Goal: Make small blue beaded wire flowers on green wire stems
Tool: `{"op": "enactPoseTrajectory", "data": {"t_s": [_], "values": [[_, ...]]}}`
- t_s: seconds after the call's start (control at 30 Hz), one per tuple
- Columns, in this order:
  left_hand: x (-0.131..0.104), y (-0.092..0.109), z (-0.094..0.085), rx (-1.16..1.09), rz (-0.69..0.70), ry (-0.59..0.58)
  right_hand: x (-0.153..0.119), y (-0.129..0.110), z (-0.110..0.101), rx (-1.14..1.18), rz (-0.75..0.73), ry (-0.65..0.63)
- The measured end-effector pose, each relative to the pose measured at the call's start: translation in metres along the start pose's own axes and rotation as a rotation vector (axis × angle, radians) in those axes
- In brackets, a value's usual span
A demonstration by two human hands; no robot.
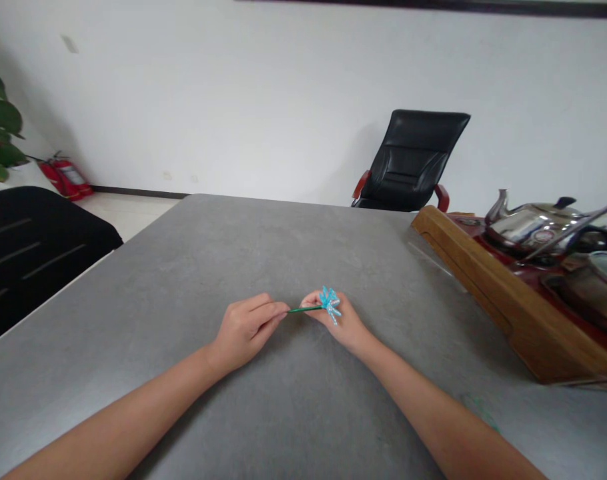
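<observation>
Left of the wooden tray (488, 283), the blue flower (329, 305) already topped its green stem (305, 309), clamped between fingertips of the left hand (246, 327); whether the right hand (345, 323), fingers curled, gripped, or work remained, was indeterminable.

this looks like an office or meeting room: a wide grey table (263, 253) lies below the left hand (244, 330), and beyond the right hand (344, 321), across the table, stands a black high-backed chair (413, 157). to the right of the right hand, a wooden-sided tray (488, 293) bears a steel kettle (533, 227). far left of the left hand are a red fire extinguisher (68, 179) and a leafy plant (2, 113).
</observation>
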State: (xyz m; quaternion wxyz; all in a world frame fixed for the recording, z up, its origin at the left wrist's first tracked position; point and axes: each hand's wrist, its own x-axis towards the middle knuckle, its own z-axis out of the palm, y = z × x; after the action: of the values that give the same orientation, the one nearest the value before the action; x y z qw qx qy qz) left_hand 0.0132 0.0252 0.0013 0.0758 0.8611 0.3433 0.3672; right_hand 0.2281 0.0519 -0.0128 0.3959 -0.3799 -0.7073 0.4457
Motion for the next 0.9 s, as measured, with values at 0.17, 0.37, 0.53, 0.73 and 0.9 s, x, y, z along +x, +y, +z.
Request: {"op": "enactPoseTrajectory", "data": {"t_s": [0.17,0.37,0.53,0.73,0.9], "values": [[-0.002,-0.002,0.001,-0.002,0.016,-0.011,0.001,0.003,0.0,-0.022,0.016,0.0],[-0.002,-0.002,0.0,0.006,0.039,-0.057,0.001,0.002,0.0,0.037,0.088,-0.008],[-0.001,0.0,-0.002,0.02,0.076,-0.089,0.001,0.003,0.001,0.144,0.152,-0.028],[0.0,0.0,-0.004,0.076,0.17,-0.155,0.006,0.007,-0.006,0.148,0.242,-0.134],[0.002,0.001,-0.004,0.189,0.281,-0.187,0.01,0.003,-0.015,0.125,0.253,-0.207]]}}
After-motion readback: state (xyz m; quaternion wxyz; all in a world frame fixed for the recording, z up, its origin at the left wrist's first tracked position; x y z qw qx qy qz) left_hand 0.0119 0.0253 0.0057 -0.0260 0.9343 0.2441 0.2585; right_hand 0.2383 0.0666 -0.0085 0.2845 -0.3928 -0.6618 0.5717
